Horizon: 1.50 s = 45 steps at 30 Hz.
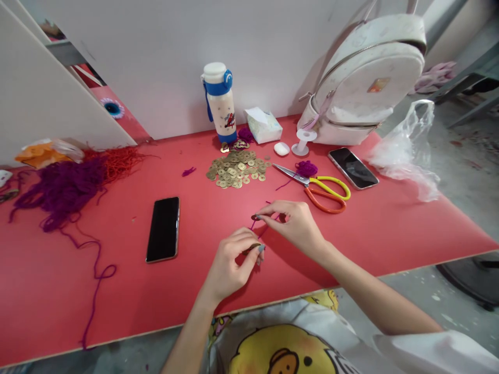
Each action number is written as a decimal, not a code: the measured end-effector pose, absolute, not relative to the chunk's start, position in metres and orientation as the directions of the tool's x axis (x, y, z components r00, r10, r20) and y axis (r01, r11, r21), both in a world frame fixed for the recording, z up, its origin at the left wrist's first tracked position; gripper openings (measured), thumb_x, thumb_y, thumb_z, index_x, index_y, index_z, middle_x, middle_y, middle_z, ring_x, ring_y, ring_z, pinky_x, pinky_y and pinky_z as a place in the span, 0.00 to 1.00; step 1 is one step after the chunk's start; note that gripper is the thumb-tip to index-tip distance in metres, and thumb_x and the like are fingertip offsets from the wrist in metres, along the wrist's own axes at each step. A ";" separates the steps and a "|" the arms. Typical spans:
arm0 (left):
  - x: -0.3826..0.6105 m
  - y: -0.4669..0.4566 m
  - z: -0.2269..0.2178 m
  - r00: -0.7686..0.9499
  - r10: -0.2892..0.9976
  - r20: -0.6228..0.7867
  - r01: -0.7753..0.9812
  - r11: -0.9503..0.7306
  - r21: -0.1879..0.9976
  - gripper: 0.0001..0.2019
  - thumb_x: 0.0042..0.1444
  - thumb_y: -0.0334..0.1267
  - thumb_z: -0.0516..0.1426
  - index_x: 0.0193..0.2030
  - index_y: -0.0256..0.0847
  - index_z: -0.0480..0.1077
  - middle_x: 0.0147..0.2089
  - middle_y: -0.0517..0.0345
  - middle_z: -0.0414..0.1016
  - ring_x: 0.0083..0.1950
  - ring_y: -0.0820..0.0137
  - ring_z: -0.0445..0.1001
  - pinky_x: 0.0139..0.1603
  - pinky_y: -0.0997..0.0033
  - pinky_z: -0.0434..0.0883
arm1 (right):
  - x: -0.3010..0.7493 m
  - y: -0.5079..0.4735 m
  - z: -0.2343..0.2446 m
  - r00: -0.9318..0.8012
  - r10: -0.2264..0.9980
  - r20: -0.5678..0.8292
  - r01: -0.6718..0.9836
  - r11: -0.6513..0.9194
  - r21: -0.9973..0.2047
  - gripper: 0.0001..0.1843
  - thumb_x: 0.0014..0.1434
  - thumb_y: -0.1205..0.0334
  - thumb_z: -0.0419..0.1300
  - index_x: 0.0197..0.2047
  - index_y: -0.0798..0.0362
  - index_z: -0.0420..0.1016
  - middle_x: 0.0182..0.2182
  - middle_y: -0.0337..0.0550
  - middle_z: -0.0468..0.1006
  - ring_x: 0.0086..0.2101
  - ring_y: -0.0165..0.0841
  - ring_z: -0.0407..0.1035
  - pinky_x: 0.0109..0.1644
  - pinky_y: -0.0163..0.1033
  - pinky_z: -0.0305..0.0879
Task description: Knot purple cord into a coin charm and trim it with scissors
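My left hand (236, 259) is closed on brass-coloured coins (251, 249), pinched between thumb and fingers near the front of the red table. Up and to the right, my right hand (290, 223) pinches a coin (255, 217) at its fingertips. A thin purple yarn (252, 225) runs between the two hands; how it passes through the coins is too small to tell. Beyond my hands lies a pile of round coins with holes (236, 169). Scissors (315, 187) with one yellow and one orange handle lie beside a small ball of purple yarn (306, 168).
A black phone (163, 228) lies left of my hands, another phone (354, 168) to the right. Purple yarn (70, 189) is heaped at the far left. A bottle (220, 104), tissue pack (265, 127), white spool (303, 143), backpack (366, 83) and plastic bag (409, 150) stand behind.
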State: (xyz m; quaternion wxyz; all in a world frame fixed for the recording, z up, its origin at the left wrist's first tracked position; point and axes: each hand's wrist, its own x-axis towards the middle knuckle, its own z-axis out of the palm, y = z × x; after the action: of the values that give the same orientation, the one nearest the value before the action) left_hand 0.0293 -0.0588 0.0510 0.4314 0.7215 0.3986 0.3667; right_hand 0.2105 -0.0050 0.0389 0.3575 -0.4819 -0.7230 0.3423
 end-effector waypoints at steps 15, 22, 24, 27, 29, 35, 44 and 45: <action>0.030 -0.058 0.051 0.432 0.878 0.207 0.246 -0.336 0.909 0.15 0.65 0.30 0.51 0.26 0.38 0.68 0.28 0.54 0.70 0.36 0.67 0.71 0.41 0.67 0.68 | 0.206 -0.013 0.039 -0.298 0.936 0.189 0.537 0.328 -0.777 0.08 0.61 0.66 0.62 0.39 0.47 0.84 0.38 0.40 0.85 0.34 0.33 0.79 0.39 0.35 0.71; 0.031 -0.057 0.051 0.441 0.874 0.206 0.231 -0.332 0.915 0.14 0.64 0.30 0.52 0.26 0.38 0.67 0.27 0.55 0.70 0.36 0.67 0.70 0.41 0.68 0.68 | 0.203 -0.011 0.037 -0.304 0.934 0.185 0.451 0.313 -0.836 0.10 0.60 0.70 0.61 0.41 0.48 0.83 0.38 0.40 0.85 0.35 0.32 0.78 0.41 0.34 0.73; 0.031 -0.056 0.051 0.442 0.874 0.204 0.232 -0.331 0.915 0.14 0.64 0.30 0.52 0.26 0.38 0.68 0.28 0.55 0.70 0.36 0.67 0.70 0.41 0.68 0.68 | 0.203 -0.012 0.037 -0.310 0.932 0.189 0.436 0.316 -0.843 0.11 0.60 0.69 0.62 0.41 0.48 0.83 0.38 0.40 0.85 0.35 0.33 0.78 0.41 0.35 0.73; 0.031 -0.055 0.050 0.438 0.876 0.203 0.238 -0.331 0.913 0.14 0.64 0.30 0.52 0.27 0.38 0.67 0.28 0.55 0.71 0.36 0.67 0.70 0.41 0.68 0.68 | 0.203 -0.012 0.037 -0.307 0.932 0.194 0.421 0.316 -0.850 0.10 0.60 0.69 0.62 0.41 0.48 0.84 0.37 0.41 0.84 0.34 0.33 0.77 0.39 0.35 0.73; 0.031 -0.054 0.050 0.436 0.876 0.205 0.238 -0.332 0.913 0.14 0.64 0.30 0.52 0.26 0.38 0.67 0.28 0.55 0.70 0.36 0.68 0.69 0.41 0.68 0.68 | 0.203 -0.012 0.037 -0.305 0.932 0.195 0.408 0.313 -0.858 0.10 0.60 0.70 0.62 0.39 0.49 0.84 0.36 0.41 0.84 0.33 0.32 0.77 0.38 0.35 0.72; 0.030 -0.053 0.049 0.433 0.879 0.201 0.249 -0.331 0.910 0.13 0.64 0.29 0.52 0.27 0.38 0.67 0.28 0.55 0.70 0.36 0.68 0.69 0.42 0.68 0.68 | 0.202 -0.013 0.038 -0.284 0.951 0.126 0.364 0.229 -0.903 0.08 0.58 0.70 0.63 0.36 0.51 0.83 0.34 0.41 0.84 0.32 0.31 0.78 0.36 0.33 0.72; 0.030 -0.052 0.051 0.437 0.874 0.210 0.256 -0.345 0.903 0.13 0.64 0.28 0.52 0.27 0.38 0.68 0.28 0.56 0.71 0.35 0.70 0.70 0.44 0.68 0.68 | 0.202 -0.013 0.034 -0.324 0.941 0.097 0.238 0.180 -0.954 0.07 0.56 0.70 0.62 0.35 0.52 0.81 0.34 0.44 0.84 0.33 0.33 0.78 0.32 0.34 0.69; 0.030 -0.052 0.050 0.436 0.876 0.207 0.258 -0.343 0.903 0.13 0.64 0.29 0.52 0.27 0.38 0.68 0.28 0.56 0.71 0.35 0.70 0.70 0.44 0.68 0.68 | 0.202 -0.013 0.034 -0.322 0.941 0.100 0.234 0.181 -0.955 0.07 0.56 0.70 0.62 0.35 0.52 0.82 0.34 0.43 0.84 0.32 0.33 0.77 0.32 0.34 0.69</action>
State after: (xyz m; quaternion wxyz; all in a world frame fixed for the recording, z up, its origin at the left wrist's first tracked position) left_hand 0.0301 -0.0519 0.0504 0.4238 0.7338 0.3862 0.3643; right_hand 0.2016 -0.0130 0.0337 0.3810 -0.4401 -0.6674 0.4645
